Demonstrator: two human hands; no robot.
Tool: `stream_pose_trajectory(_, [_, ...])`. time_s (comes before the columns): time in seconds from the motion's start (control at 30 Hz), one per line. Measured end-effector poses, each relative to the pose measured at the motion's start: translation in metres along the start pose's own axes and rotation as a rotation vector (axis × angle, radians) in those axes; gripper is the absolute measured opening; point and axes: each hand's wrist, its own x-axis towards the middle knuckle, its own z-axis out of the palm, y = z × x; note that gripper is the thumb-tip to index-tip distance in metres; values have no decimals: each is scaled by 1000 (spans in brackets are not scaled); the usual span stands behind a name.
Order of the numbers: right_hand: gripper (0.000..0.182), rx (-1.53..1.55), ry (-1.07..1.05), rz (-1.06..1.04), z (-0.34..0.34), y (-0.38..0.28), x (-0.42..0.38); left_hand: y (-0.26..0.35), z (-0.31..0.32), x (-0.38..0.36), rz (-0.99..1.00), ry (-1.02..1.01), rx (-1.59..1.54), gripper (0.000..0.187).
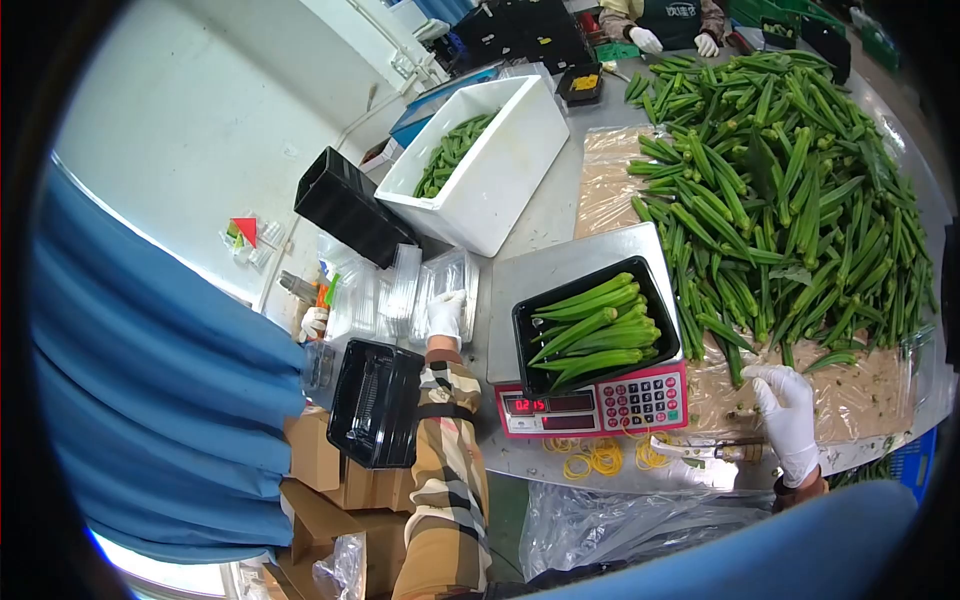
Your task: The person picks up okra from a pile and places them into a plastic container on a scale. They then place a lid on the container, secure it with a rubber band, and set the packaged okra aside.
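My left hand [446, 316], in a white glove, is at a stack of clear plastic lids [428, 285], its fingers closed at the edge of a lid; the fingertips are small to make out. My gloved right hand [788, 418] hovers by the front of the okra pile [790, 190], fingers loosely bent and apart, holding nothing that I can see. Between my hands, a black tray [522, 345] of okra pods [595, 330] rests on a digital scale [590, 408] that reads about 0.215. A metal-and-brown tool, perhaps a knife [738, 453], lies left of my right hand.
Yellow rubber bands [600, 458] lie before the scale. Stacked black trays [375, 402] stand by my left forearm. Behind are a white foam box [500, 190] with okra and a tall black container [355, 208]. Across the table are another person's gloved hands [645, 40].
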Motion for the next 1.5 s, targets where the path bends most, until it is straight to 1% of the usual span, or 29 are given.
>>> stream_pose_trajectory(0.03, [15,-1,4,2,0,0,-1,2,3,-2,52,16,68,18])
stream_pose_trajectory(0.07, [15,-2,8,3,-1,0,-2,4,9,-4,124,94,317,19])
stream_pose_trajectory(0.13, [15,4,10,13,-2,0,-2,30,21,-24,263,250,816,21])
stream_pose_trajectory(0.23, [16,-4,12,11,-5,-2,-3,40,25,-25,296,168,927,25])
stream_pose_trajectory(0.27, [16,-6,13,8,-6,-2,-4,41,26,-22,290,143,971,22])
stream_pose_trajectory(0.37, [16,10,27,12,-5,2,-6,39,24,-11,318,-4,1039,21])
stream_pose_trajectory(0.4, [16,5,24,2,-5,2,-6,41,25,-11,316,-9,1038,18])
stream_pose_trajectory(0.5, [17,-3,23,-14,-6,4,-7,45,29,-5,264,47,1029,18])
stream_pose_trajectory(0.6, [17,1,27,-1,-9,5,-8,38,18,-3,238,54,1029,19])
stream_pose_trajectory(0.73, [16,5,32,13,-8,9,-9,30,12,3,120,14,1019,22])
stream_pose_trajectory(0.77, [16,4,38,9,-7,10,-9,25,11,5,105,52,1010,22])
stream_pose_trajectory(0.87, [15,17,28,0,-9,3,-7,37,15,-4,61,179,968,21])
stream_pose_trajectory(0.93, [16,7,36,-11,-10,6,-8,62,17,-21,26,294,927,20])
stream_pose_trajectory(1.03, [16,3,21,-7,-9,11,-10,86,16,-33,73,382,959,19])
stream_pose_trajectory(1.07, [16,3,15,-2,-9,12,-11,90,16,-32,63,419,1015,20])
stream_pose_trajectory(1.17, [16,10,12,-5,-7,14,-13,103,6,-37,109,438,966,26])
stream_pose_trajectory(1.2, [16,12,13,-6,-7,12,-13,106,5,-36,120,484,958,30])
stream_pose_trajectory(1.3, [17,18,14,-3,-10,8,-15,119,1,-39,173,568,922,26])
stream_pose_trajectory(1.4, [17,26,16,-16,-10,11,-18,141,-4,-48,384,781,522,23])
stream_pose_trajectory(1.5, [17,19,24,-63,-7,14,-21,193,-12,-89,521,798,234,22])
